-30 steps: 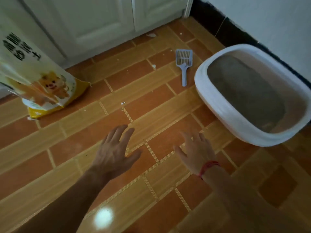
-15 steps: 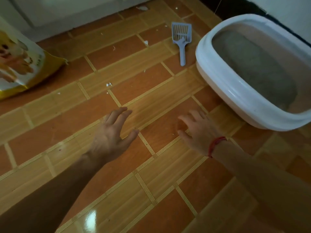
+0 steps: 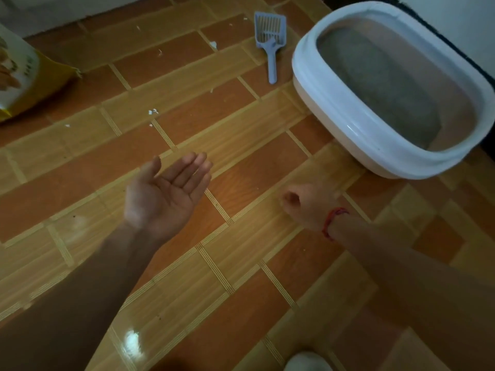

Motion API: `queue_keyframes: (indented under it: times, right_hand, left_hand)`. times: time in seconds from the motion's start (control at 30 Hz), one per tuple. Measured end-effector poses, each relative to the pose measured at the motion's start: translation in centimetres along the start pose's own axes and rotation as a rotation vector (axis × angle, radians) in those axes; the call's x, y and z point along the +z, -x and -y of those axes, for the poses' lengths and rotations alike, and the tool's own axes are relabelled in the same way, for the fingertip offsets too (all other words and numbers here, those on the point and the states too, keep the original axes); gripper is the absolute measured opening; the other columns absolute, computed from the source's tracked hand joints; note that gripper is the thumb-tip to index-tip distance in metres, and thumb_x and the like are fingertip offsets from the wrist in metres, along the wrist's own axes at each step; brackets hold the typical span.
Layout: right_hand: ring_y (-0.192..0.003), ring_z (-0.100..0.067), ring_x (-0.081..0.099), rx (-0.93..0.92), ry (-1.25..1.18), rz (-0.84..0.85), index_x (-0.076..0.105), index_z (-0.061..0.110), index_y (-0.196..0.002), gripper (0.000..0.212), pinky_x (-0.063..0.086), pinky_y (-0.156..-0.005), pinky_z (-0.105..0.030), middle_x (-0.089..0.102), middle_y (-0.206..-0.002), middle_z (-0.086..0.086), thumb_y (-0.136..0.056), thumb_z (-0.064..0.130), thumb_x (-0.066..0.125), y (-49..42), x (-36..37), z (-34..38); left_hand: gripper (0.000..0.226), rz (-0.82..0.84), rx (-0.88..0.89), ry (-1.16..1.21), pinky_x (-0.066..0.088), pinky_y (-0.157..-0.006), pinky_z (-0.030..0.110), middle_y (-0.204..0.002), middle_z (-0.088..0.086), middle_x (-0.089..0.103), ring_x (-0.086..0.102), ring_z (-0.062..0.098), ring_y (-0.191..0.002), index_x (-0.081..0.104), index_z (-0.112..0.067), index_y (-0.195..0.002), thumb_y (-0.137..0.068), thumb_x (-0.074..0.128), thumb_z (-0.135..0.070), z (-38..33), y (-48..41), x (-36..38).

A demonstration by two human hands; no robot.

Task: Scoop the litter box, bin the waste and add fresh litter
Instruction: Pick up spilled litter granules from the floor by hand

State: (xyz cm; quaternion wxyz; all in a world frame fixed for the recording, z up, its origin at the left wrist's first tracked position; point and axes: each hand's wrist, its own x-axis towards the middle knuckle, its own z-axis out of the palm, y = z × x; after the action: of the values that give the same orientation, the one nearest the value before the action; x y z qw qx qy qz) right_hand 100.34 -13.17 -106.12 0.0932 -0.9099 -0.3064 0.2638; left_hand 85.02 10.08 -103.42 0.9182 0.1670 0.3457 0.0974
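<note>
A white litter box (image 3: 345, 108) with grey litter (image 3: 375, 84) inside stands on the tiled floor at the upper right. A pale blue slotted scoop (image 3: 270, 41) lies on the floor just left of it, handle pointing toward me. The yellow and white litter bag (image 3: 24, 76) lies at the far left edge, partly cut off. My left hand (image 3: 163, 196) hovers over the floor, palm up, fingers straight and empty. My right hand (image 3: 308, 204), with a red string on the wrist, is curled into a fist and holds nothing, a little below the box.
Small white scraps (image 3: 153, 111) are scattered on the orange and brown floor tiles. A white cabinet base (image 3: 67, 9) runs along the top left. A dark skirting and white wall (image 3: 455, 20) sit behind the box. A pale rounded shape (image 3: 308, 362) shows at the bottom edge.
My left hand has turned from palm down to palm up. My right hand has closed from spread fingers into a fist. The view has dropped closer to the floor.
</note>
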Motion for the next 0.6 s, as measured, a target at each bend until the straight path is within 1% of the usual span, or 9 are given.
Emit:
queue_keyframes:
  times: [0.03,0.07,0.13,0.17,0.23,0.37,0.43,0.53,0.6]
  right_hand:
    - [-0.077,-0.014,0.063,0.025,-0.013,0.012,0.066,0.020,-0.088,0.024,0.056,-0.070,-0.031,0.065,-0.078,0.006,-0.096,0.035,0.048,0.8,0.4,-0.6]
    - [-0.074,-0.011,0.062,0.040,-0.025,0.017,0.065,0.020,-0.082,0.025,0.056,-0.070,-0.029,0.064,-0.074,0.007,-0.096,0.033,0.050,1.6,0.7,-1.1]
    - [-0.070,-0.003,0.059,0.066,-0.038,0.023,0.064,0.023,-0.077,0.020,0.050,-0.068,-0.016,0.061,-0.071,0.013,-0.094,0.029,0.056,3.4,1.2,-2.2]
    - [-0.070,-0.001,0.058,0.085,-0.046,0.027,0.066,0.024,-0.079,0.016,0.048,-0.067,-0.013,0.062,-0.072,0.014,-0.093,0.029,0.058,4.2,1.4,-2.7]
    - [-0.073,0.000,0.060,0.109,-0.055,0.040,0.068,0.029,-0.080,0.011,0.049,-0.068,-0.013,0.064,-0.074,0.017,-0.089,0.029,0.062,5.5,1.7,-3.8]
    - [-0.075,0.004,0.059,0.129,-0.043,0.064,0.070,0.031,-0.086,0.004,0.037,-0.069,-0.003,0.066,-0.078,0.017,-0.084,0.028,0.069,6.8,2.5,-5.2]
    - [-0.080,0.000,0.061,0.115,-0.008,0.072,0.070,0.031,-0.091,0.007,0.036,-0.075,-0.005,0.069,-0.084,0.015,-0.083,0.032,0.069,7.0,3.0,-5.5]
    - [-0.080,0.001,0.062,0.087,-0.033,0.076,0.071,0.029,-0.092,0.012,0.045,-0.077,-0.012,0.069,-0.084,0.014,-0.082,0.036,0.071,7.1,3.1,-5.5]
    - [-0.080,0.001,0.062,0.063,-0.048,0.078,0.072,0.029,-0.090,0.011,0.047,-0.081,-0.016,0.069,-0.083,0.015,-0.083,0.037,0.071,7.0,3.1,-5.6]
  left_hand:
    - [0.058,0.001,-0.025,0.046,0.048,-0.101,0.042,-0.124,0.020,0.069,0.068,0.034,-0.114,0.067,0.006,-0.116,-0.107,0.030,-0.038,0.4,0.2,0.1]
    - [0.058,-0.003,-0.045,0.070,0.049,-0.099,0.042,-0.123,0.021,0.069,0.069,0.034,-0.113,0.069,0.007,-0.112,-0.107,0.029,-0.035,0.8,0.3,0.2]
    - [0.062,-0.007,-0.078,0.077,0.050,-0.096,0.041,-0.123,0.022,0.069,0.070,0.034,-0.110,0.074,0.008,-0.102,-0.108,0.026,-0.030,1.7,0.2,0.4]
    - [0.064,-0.010,-0.092,0.072,0.051,-0.096,0.041,-0.122,0.022,0.069,0.070,0.033,-0.109,0.076,0.008,-0.096,-0.108,0.025,-0.028,2.2,0.2,0.4]
    - [0.065,-0.014,-0.123,0.062,0.051,-0.097,0.041,-0.122,0.021,0.070,0.071,0.033,-0.108,0.078,0.008,-0.091,-0.108,0.025,-0.026,3.0,0.1,0.4]
    - [0.063,0.005,-0.172,0.051,0.051,-0.096,0.042,-0.122,0.021,0.070,0.071,0.034,-0.109,0.077,0.009,-0.094,-0.108,0.025,-0.025,4.4,-0.1,0.7]
    - [0.063,0.012,-0.186,0.042,0.050,-0.097,0.041,-0.122,0.021,0.069,0.070,0.034,-0.109,0.077,0.009,-0.095,-0.108,0.025,-0.025,4.7,-0.2,0.7]
    - [0.063,0.010,-0.184,0.026,0.050,-0.097,0.041,-0.122,0.021,0.070,0.070,0.033,-0.110,0.077,0.008,-0.095,-0.108,0.025,-0.025,4.9,-0.2,0.6]
    - [0.063,0.010,-0.187,0.022,0.050,-0.098,0.041,-0.123,0.021,0.069,0.070,0.033,-0.111,0.077,0.008,-0.094,-0.108,0.025,-0.026,4.9,-0.2,0.4]
